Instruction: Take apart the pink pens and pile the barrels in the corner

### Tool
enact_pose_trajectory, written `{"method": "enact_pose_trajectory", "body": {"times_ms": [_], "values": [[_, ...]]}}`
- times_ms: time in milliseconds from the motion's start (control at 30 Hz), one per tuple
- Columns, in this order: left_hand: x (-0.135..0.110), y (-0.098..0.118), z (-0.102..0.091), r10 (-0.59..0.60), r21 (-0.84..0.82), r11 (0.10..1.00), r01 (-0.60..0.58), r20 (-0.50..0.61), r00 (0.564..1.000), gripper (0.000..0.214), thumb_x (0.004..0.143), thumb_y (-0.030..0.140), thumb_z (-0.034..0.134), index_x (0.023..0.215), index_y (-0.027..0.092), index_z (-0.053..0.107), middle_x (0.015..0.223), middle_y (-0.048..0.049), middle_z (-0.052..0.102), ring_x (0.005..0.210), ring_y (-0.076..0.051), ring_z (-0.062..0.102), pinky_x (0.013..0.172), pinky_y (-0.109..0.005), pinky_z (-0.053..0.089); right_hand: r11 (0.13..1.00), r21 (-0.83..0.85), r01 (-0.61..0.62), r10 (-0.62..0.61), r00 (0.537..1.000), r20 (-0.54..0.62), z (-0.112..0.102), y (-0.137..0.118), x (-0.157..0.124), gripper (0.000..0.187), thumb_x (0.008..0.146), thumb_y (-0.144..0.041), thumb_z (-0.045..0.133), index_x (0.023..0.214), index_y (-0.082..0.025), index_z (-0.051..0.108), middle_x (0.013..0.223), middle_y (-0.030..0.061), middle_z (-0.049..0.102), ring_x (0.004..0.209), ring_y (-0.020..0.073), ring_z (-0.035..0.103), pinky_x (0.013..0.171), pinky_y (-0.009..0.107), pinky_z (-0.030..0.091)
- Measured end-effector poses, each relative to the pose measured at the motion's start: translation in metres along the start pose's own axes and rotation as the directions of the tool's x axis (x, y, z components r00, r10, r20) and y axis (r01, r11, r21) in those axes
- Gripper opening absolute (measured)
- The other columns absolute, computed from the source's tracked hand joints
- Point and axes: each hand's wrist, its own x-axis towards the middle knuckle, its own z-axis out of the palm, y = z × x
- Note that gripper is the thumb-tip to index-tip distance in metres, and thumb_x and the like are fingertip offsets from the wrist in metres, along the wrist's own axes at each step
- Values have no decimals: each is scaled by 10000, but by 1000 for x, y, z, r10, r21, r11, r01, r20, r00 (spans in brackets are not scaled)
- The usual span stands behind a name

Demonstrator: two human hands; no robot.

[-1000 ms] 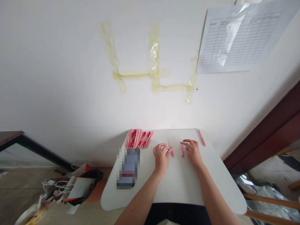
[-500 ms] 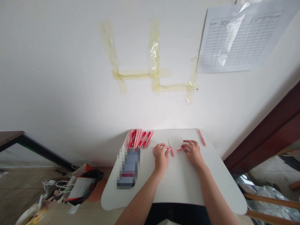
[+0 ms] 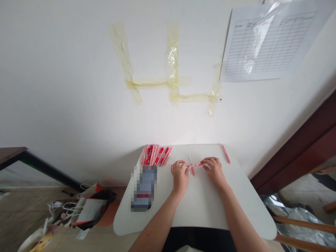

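Observation:
My left hand (image 3: 180, 173) rests on the white table (image 3: 199, 206) with fingers curled, pinching the lower end of a pink pen part (image 3: 192, 169) with a thin white refill. My right hand (image 3: 214, 169) is closed on a short pink pen piece (image 3: 198, 164), held level and pointing left toward my left hand. The tips of both hands nearly meet. A row of several pink and red pens (image 3: 155, 155) lies at the table's far left edge, left of my left hand.
A single pink pen (image 3: 226, 153) lies at the far right edge by the wall. A pixelated dark object (image 3: 144, 188) sits on the table's left side. Bags and cables (image 3: 81, 206) lie on the floor to the left. Taped strips and a printed sheet (image 3: 265, 43) hang on the wall.
My right hand picked the short pink piece off the table, turned it level and brought it left toward my left hand. My left hand barely moved.

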Motion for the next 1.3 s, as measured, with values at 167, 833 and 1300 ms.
{"method": "enact_pose_trajectory", "body": {"times_ms": [167, 833, 1300], "values": [[0, 1, 0, 19, 13, 1000, -19, 2, 1000, 78, 911, 272, 633, 921, 258, 709, 1099, -55, 623, 1119, -225, 570, 1066, -498, 384, 1000, 6, 14, -14, 1000, 14, 1, -2, 0, 253, 931, -277, 531, 1095, -325, 717, 1115, 81, 686, 1122, 315, 516, 980, 545, 421], [4, 4, -4, 48, -113, 992, -60, -108, 993, 108, 927, 299, 615, 878, 243, 693, 1023, -53, 636, 1022, -195, 608, 961, -402, 503, 988, 153, 15, -29, 995, 92, 5, -23, -1, 229, 950, -380, 559, 1096, -319, 725, 1066, 74, 690, 1112, 294, 534, 974, 500, 448], [5, 4, -6, 40, -139, 989, -59, -139, 990, 133, 930, 276, 610, 996, 249, 722, 1050, -66, 660, 1031, -199, 622, 956, -392, 519, 981, 194, 8, -28, 994, 104, 6, -27, -1, 218, 943, -395, 575, 1080, -315, 724, 1050, 52, 734, 1080, 278, 572, 1014, 505, 420]]}}
